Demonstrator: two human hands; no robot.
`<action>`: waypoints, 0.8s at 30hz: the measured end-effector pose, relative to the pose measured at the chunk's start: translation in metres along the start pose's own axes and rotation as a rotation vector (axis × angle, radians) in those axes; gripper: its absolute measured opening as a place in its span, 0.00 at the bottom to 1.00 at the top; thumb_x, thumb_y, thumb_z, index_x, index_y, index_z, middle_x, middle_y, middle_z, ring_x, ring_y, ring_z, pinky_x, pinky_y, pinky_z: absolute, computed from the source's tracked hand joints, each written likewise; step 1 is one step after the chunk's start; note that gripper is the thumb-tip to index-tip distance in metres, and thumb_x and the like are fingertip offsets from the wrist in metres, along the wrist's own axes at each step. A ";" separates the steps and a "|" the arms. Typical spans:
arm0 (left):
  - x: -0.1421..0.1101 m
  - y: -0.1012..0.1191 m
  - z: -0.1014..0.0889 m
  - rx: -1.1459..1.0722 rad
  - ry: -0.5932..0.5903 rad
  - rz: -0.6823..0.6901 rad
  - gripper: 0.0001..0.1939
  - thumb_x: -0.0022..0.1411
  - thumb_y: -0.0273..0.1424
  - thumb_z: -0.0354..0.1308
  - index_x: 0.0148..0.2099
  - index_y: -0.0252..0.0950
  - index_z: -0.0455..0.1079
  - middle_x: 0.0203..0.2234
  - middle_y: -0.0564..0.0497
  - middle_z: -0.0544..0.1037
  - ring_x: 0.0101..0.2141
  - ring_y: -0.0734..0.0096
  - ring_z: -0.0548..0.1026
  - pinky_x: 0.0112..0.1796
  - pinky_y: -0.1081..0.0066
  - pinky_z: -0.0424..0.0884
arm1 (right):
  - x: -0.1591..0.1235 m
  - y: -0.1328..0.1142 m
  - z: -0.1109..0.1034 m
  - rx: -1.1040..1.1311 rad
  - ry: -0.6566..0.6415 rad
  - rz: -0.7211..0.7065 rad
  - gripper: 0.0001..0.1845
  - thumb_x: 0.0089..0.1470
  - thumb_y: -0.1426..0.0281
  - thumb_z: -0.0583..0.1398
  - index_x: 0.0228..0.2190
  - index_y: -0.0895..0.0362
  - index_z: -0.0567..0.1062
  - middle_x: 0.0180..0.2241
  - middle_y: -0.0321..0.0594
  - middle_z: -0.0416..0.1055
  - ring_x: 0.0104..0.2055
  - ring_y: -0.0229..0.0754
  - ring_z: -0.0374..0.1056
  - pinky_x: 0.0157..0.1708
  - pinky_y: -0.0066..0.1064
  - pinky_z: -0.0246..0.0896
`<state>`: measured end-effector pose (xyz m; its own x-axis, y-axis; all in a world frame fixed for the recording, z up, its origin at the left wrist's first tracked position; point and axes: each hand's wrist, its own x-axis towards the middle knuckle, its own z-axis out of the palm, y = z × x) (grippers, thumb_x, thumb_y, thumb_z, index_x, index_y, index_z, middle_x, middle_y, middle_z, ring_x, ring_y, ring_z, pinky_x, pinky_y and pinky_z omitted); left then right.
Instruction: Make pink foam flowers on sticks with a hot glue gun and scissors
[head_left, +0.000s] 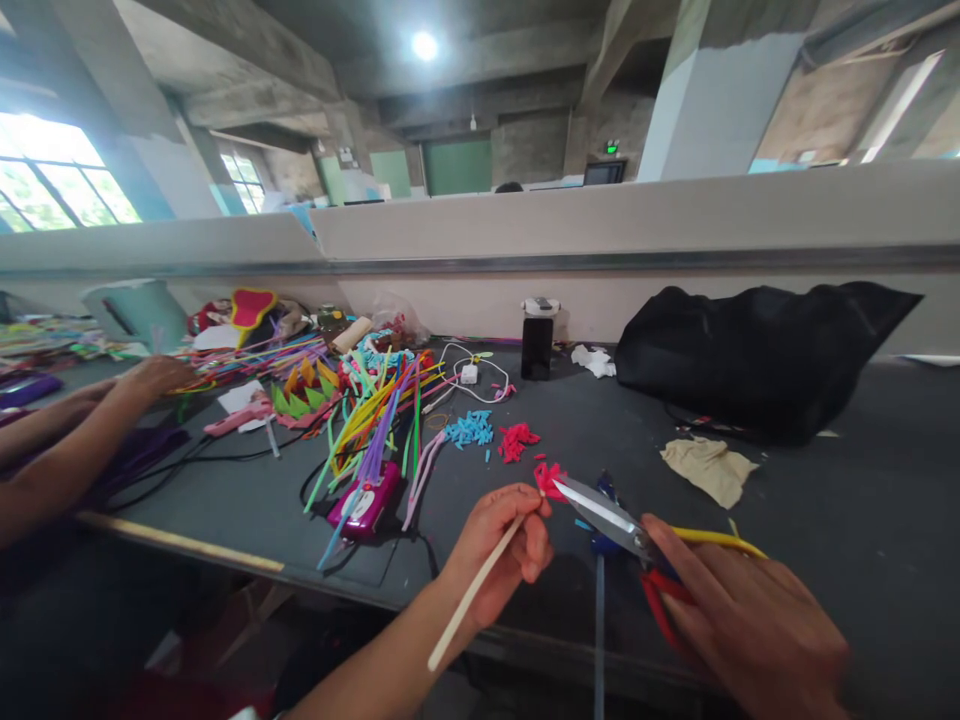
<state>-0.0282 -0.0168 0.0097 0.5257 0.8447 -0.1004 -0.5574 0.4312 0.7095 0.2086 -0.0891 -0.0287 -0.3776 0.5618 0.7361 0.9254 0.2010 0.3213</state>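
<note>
In the head view, my left hand (501, 545) pinches a long cream stem (474, 600), which looks like a pipe cleaner. At the stem's upper end sits a small pink-red flower (550, 479) of looped pieces. My right hand (742, 610) grips a pair of scissors (609, 518) with red and yellow handles. The blade tips touch or lie right beside the flower; I cannot tell which. Beneath the scissors, partly covered, is a blue glue gun (604, 540) with a long translucent glue stick (599, 630) running toward the table's front edge.
Cut blue pieces (470, 429) and red pieces (517, 441) lie in small piles. Bundled pipe cleaners (382, 430) rest over a purple box (367, 500). A phone (537, 348), beige cloth (709, 468) and black bag (750, 350) stand behind. A co-worker's arms (90, 430) reach in at left.
</note>
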 end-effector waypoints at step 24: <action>-0.001 0.000 0.003 0.041 0.010 -0.041 0.07 0.57 0.27 0.55 0.27 0.31 0.70 0.08 0.56 0.66 0.08 0.80 0.57 0.18 0.73 0.52 | -0.005 0.003 -0.002 -0.011 -0.002 0.000 0.28 0.63 0.62 0.54 0.62 0.53 0.62 0.27 0.35 0.74 0.27 0.38 0.65 0.34 0.34 0.53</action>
<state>-0.0266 -0.0185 0.0116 0.5410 0.8298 -0.1372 -0.5081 0.4524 0.7329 0.2127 -0.0927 -0.0303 -0.3772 0.5632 0.7352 0.9251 0.1920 0.3276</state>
